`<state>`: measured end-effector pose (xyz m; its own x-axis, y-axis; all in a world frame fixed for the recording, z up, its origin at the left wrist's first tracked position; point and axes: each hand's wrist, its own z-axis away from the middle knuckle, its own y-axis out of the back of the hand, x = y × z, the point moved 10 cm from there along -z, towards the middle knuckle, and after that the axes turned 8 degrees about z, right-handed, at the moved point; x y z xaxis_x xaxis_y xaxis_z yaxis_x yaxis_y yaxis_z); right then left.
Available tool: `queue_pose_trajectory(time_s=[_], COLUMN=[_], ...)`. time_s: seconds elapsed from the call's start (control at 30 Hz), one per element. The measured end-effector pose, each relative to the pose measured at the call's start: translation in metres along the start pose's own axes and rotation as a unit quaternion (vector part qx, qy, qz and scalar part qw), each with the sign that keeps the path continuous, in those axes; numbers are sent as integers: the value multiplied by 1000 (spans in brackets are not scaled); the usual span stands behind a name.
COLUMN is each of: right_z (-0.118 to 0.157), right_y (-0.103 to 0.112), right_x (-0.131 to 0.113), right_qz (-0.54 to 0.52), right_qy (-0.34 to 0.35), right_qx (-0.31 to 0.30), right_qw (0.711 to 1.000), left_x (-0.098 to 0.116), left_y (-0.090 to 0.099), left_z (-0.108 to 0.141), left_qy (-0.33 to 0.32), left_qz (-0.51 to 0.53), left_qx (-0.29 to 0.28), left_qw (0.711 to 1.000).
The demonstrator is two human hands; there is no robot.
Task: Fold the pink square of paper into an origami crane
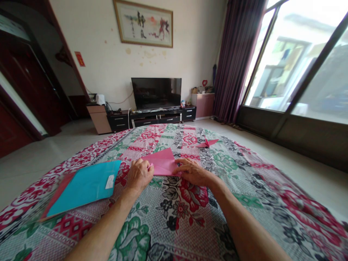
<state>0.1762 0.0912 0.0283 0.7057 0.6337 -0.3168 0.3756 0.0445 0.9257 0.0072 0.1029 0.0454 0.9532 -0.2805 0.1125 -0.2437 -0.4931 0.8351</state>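
Hands (140,175) (192,172) on pink paper (162,160), illegible white label (110,182), framed calligraphy (141,23), 静

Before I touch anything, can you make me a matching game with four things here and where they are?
Things:
1. pink sheet
2. blue pack
3. folded paper shape
4. television

Places:
A. on the tablecloth, beyond the right hand
B. on the low black stand
C. touched by both hands
D. on the tablecloth, to the left of the left hand

Right pairs: 1-C, 2-D, 3-A, 4-B
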Motion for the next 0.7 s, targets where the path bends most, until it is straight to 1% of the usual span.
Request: queue_pose_trajectory(time_s=[0.17, 0.4, 0.7], right_z=[0, 0, 0], right_y=[0, 2, 3], right_x=[-2, -2, -2], right_qz=[17, 2, 13], right_qy=[-6, 0, -3], right_qx=[-8, 6, 4], right_qw=[1000, 1000, 1000], left_x=[0, -1, 0], left_y=[0, 0, 1], left_z=[0, 0, 1], left_qy=[0, -3, -9], left_qz=[-1, -10, -7], left_qx=[1, 8, 19], left_qw=[1000, 1000, 1000])
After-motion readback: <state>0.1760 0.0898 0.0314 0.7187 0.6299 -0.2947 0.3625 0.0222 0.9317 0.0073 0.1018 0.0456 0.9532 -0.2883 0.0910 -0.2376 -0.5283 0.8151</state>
